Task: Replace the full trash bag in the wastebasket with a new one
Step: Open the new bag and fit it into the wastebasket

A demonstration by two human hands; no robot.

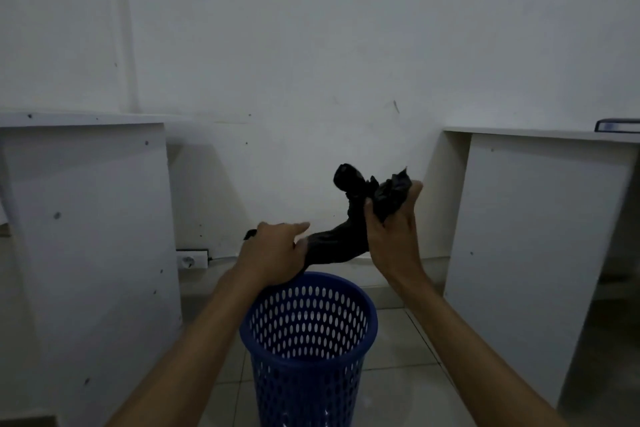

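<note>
Overhead, both hands, left hand (pixel 273 253) and right hand (pixel 391 232), fingers clenched round black trash bag (pixel 332 246), above blue wastebasket (pixel 308 333), no readable writing.

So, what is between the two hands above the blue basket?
In the head view, a twisted black trash bag spans from left hand to right hand, above the blue basket.

I seem to stand in a plain office, between two white laminate desks (pixel 86 218) against a bare white wall (pixel 311 45), on pale glossy floor tiles (pixel 408 340).
</note>
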